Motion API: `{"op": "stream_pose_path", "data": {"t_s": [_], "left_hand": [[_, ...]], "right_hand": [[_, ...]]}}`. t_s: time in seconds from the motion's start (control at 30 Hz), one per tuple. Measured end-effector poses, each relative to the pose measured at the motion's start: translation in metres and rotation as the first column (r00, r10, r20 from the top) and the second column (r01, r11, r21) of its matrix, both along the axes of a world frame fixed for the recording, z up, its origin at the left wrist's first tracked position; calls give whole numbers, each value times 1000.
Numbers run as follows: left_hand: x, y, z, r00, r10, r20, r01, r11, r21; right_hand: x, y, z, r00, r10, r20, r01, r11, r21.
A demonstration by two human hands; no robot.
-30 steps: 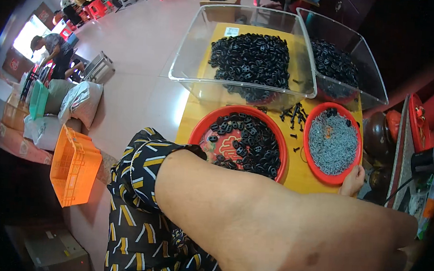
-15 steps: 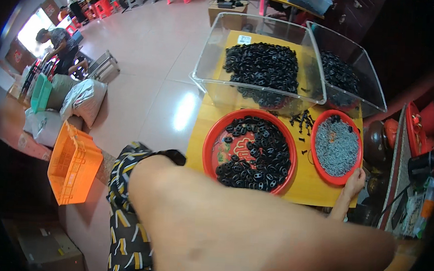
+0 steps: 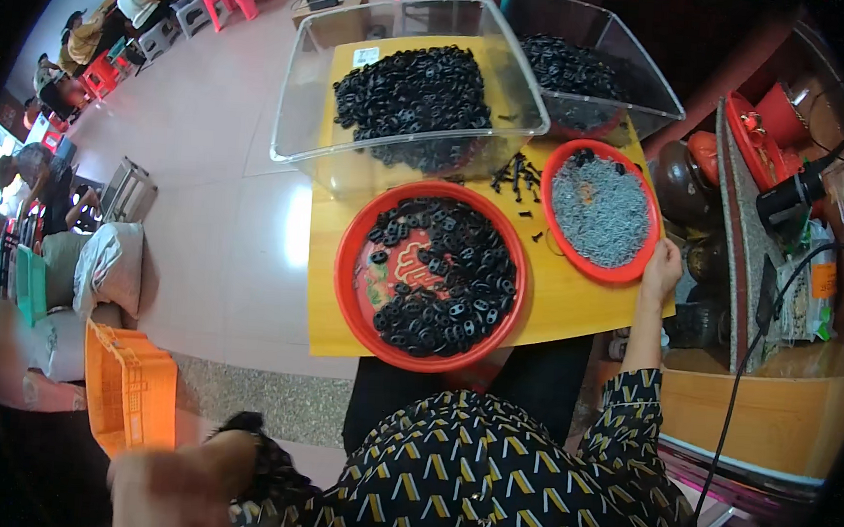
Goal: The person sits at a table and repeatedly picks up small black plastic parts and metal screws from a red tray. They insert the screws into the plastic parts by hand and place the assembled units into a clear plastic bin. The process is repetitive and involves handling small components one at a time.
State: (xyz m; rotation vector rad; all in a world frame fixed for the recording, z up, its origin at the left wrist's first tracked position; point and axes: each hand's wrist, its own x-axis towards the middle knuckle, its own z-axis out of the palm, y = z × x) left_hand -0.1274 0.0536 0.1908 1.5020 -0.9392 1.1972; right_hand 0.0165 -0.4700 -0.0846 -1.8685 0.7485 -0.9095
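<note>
Screws [image 3: 606,217] fill the small red tray [image 3: 600,273], its rim gripped by the right hand [image 3: 663,270]. I cannot tell whether the blurred left hand [image 3: 171,495] is open.

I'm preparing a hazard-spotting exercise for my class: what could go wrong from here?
The right hand is at the rim of the smaller red tray; an uneven pull could tip it, spilling the silvery pieces.
The larger red tray seems to overhang the near edge of the yellow table, so a bump might unseat it.
Loose black pieces on the table could be knocked into a tray.
</note>
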Motion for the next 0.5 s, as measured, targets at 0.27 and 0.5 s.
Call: {"op": "stream_pose_path", "data": {"t_s": [0.27,0.5], "left_hand": [[30,-17,-173,542,480,-690,-62,842,536],[31,-16,-199,546,442,-712,-74,872,484]], "right_hand": [[-42,64,67,998,66,-19,-68,956,-284],[-75,233,117,531,785,-318,-757,272,-594]]}}
